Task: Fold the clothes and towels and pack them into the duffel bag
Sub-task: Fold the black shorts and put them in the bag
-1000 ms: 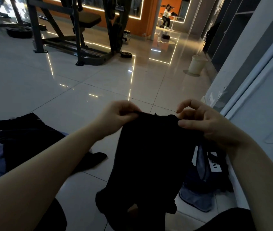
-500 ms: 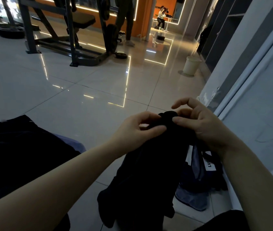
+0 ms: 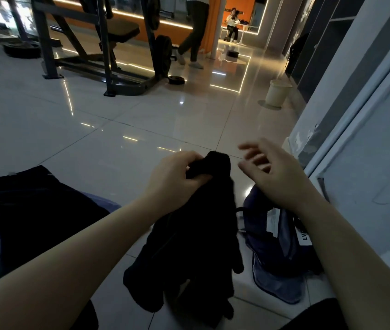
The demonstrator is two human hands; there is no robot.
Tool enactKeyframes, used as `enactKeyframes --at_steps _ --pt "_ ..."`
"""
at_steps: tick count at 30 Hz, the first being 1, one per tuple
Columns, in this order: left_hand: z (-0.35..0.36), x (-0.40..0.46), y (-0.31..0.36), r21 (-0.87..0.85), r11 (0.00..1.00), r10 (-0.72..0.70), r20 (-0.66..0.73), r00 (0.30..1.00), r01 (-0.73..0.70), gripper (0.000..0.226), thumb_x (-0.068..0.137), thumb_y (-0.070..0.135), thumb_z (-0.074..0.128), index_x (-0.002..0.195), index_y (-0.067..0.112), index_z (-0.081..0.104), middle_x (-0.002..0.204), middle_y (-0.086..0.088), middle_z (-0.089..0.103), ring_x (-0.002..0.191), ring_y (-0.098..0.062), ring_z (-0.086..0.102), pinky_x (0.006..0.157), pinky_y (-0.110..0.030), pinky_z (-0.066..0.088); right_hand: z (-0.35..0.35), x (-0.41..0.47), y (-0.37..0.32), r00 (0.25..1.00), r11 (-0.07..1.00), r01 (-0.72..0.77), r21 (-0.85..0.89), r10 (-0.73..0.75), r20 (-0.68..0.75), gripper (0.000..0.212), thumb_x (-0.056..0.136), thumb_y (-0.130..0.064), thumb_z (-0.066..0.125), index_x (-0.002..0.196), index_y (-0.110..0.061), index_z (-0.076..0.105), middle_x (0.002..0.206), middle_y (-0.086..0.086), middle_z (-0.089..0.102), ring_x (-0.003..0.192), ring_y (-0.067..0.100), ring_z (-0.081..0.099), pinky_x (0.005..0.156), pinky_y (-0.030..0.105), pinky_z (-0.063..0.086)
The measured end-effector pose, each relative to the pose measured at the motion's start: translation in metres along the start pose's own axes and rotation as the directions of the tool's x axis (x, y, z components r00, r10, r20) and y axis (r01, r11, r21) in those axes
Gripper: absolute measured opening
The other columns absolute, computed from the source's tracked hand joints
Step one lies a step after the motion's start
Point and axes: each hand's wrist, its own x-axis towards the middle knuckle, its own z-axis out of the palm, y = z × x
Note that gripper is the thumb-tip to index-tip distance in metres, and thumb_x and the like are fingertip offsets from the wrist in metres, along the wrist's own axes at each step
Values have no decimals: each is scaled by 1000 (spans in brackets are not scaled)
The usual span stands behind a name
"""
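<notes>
Left hand (image 3: 177, 179) gripped the bunched top edge of a black garment (image 3: 196, 236), which hung above the tiled floor (image 3: 117, 129). Right hand (image 3: 275, 175) hovered just beside it, fingers loose, holding nothing. Dark duffel bag (image 3: 282, 253) lay under the right forearm against the wall (image 3: 365, 120). Dark clothes pile (image 3: 34, 210) sat at left; bare tile lay ahead.

Black garment (image 3: 189, 239), bunched at its top edge, hangs limp from frame center down toward 6 o'clock; lower folds crumpled, ends near the tile floor. Dark, detail hard to read. Duffel bag (image 3: 282, 256), navy blue with white label panels, slumped on the floor at 4 o'clock, just beside the hanging garment. Pile of clothes (image 3: 34, 210) at 9 o'clock: black pieces lying over bluish-purple fabric, unfolded, spread on the floor.
</notes>
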Motion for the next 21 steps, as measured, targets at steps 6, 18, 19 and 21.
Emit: enactKeyframes --at_steps 6,18,19,21 --pt "-4 -2 0 -56 998 -38 -9 999 37 31 72 41 63 93 18 68 79 3 66 76 -19 65 70 -40 53 25 3 -16 973 984 109 142 -135 189 24 89 -28 64 113 -32 62 103 -15 65 99 2 60 87 20 49" --pt "-17 -5 -13 -387 915 -41 188 981 112 53 51 48 75 101 47 56 102 9 62 101 -15 62 92 -35 50 4 18 -17 992 803 29 595 52 -118 34 91 6 52 94 -25 63 89 -10 69 85 1 65 77 18 51" --pt "-17 -6 -17 -355 929 -33 202 979 105 56 53 47 75 105 46 54 105 9 61 104 -14 62 95 -35 48 -6 18 -16 985 737 29 675 93 -143 27 91 2 53 96 -22 64 89 -9 70 86 5 66 75 20 53" --pt "-13 -5 -25 -249 962 -56 208 977 108 53 62 38 80 107 45 53 105 12 62 103 -9 62 97 -36 48 -21 17 -12 975 615 26 788 157 -155 18 84 -12 58 100 -16 63 93 -7 70 88 10 66 74 24 56"
